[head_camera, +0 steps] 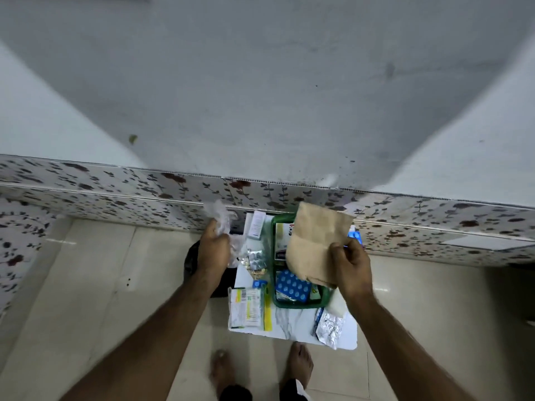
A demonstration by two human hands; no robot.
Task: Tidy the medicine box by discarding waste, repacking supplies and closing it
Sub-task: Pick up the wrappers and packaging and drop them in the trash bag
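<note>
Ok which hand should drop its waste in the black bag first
Left. The left hand grips crumpled clear plastic right above the black bag; the right hand holds the brown paper bag over the green box.

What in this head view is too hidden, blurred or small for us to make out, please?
- Green box contents, head view: largely covered by the brown paper bag in the right hand.
- Dark object on the floor: mostly behind the left hand and forearm.
- Crumpled clear plastic: blurred.
- White carton print: too small.
</note>
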